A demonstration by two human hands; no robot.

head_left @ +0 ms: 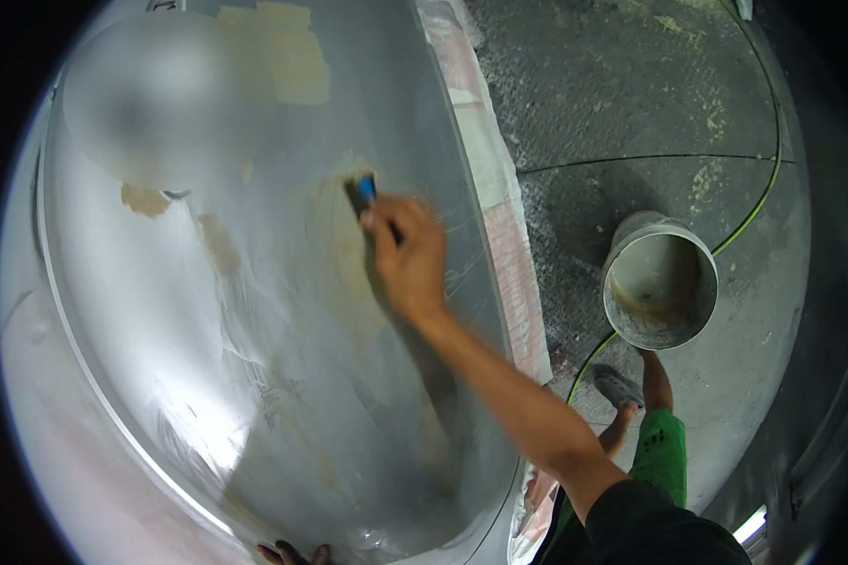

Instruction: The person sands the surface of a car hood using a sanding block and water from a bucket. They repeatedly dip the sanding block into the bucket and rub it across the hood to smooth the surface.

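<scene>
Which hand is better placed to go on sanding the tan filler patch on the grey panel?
The right. The right hand already holds the sanding block against the filler patch on the panel. Of the left hand, only fingertips show, resting at the panel's lower edge, far from the patch.

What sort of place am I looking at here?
Probably an auto body repair shop: the right hand works a blue-edged tool over a grey car panel patched with tan filler, and a bucket stands on the concrete floor.
</scene>
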